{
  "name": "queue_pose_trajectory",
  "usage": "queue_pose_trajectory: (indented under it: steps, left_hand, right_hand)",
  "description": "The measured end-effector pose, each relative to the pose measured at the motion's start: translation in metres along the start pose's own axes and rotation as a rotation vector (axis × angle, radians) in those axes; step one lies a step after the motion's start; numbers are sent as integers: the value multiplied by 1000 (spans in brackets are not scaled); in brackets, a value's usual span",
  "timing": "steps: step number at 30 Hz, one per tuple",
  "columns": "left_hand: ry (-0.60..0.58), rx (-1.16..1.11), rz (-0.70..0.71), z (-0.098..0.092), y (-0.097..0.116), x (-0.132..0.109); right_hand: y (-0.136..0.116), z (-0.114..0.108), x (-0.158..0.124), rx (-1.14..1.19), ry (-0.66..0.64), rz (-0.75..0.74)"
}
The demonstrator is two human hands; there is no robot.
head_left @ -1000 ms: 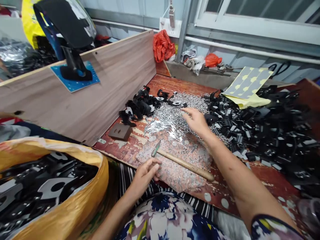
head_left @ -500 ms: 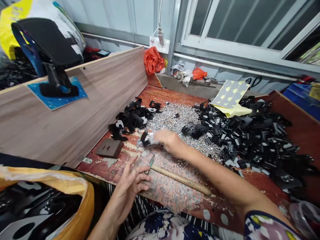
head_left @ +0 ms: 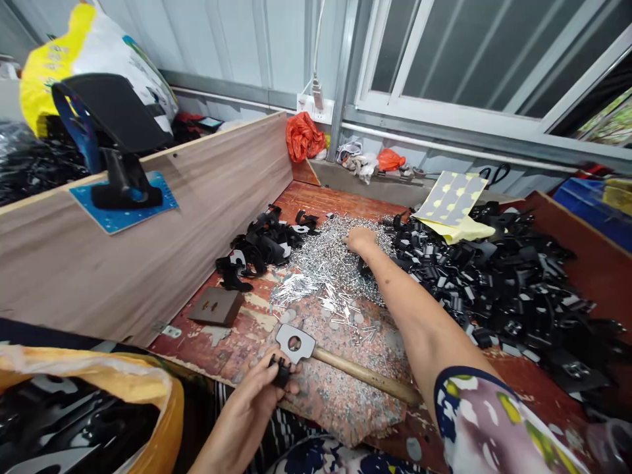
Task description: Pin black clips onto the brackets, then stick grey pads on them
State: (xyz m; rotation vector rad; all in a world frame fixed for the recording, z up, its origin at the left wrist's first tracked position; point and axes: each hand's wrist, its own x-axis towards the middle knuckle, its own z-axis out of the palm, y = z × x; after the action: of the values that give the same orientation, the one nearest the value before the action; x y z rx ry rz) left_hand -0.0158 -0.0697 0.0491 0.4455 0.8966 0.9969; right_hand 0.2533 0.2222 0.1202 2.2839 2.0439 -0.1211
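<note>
Metal pins (head_left: 320, 257) are spreading in a broad heap across the middle of the surface (head_left: 320, 195), ahead of the person. The right hand (head_left: 360, 239) is resting over the far part of this heap, so it is clearly the nearer one; its fingers are curling downward, and whether they are pinching a pin cannot be told. The left hand (head_left: 259, 392) is sitting at the near edge, with the heap lying ahead and to its right. Pins are pointing every way, so no single long axis is showing.

Around them, a long wooden board (head_left: 212, 191) is walling off the left side, a large pile of black parts (head_left: 518, 276) is crowding the heap's right side, and a yellow bag (head_left: 170, 392) is holding more at the lower left. A smaller black cluster (head_left: 266, 247) is bordering the heap's left. A wooden handle (head_left: 365, 374) is slanting toward the right sleeve (head_left: 494, 415), its other end hiding behind a grey-faced part (head_left: 307, 343), which the left hand is gripping by its black end. A brown block (head_left: 216, 306) is lying apart, near the board. Loose pins are scattering between the two hands, and a dark piece (head_left: 363, 267) is showing just beside the right wrist.
</note>
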Motion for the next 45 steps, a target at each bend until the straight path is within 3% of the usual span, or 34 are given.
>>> queue_pose_trajectory:
  steps: [4, 9, 12, 15, 19, 22, 26, 31, 38, 42, 45]
  left_hand:
    - [134, 171, -10, -12, -6, 1]
    - [116, 502, 172, -11, 2, -1]
    - [102, 534, 249, -3, 6, -3]
    - [97, 418, 207, 11, 1, -2]
    - [-16, 291, 100, 37, -11, 0]
    - [-79, 251, 78, 54, -16, 0]
    - [-128, 232, 88, 62, -19, -4]
    - [-186, 241, 109, 53, -25, -9]
    - [-162, 472, 278, 29, -34, -7]
    - [-167, 530, 245, 26, -31, -9]
    - [-131, 509, 208, 24, -28, -10]
  right_hand:
    - [3, 19, -2, 88, 139, -5]
    - [10, 16, -29, 191, 273, -199]
    - [10, 18, -81, 245, 402, -413]
    - [4, 30, -159, 447, 522, -630]
    - [-7, 52, -247, 786, 449, -631]
    - [-10, 67, -276, 893, 430, -584]
    - [-8, 78, -289, 927, 482, -561]
    - [-9, 83, -305, 880, 517, -631]
    - [-20, 98, -322, 1156, 257, -553]
    - [0, 95, -312, 1053, 143, -695]
    - [27, 91, -290, 860, 216, -617]
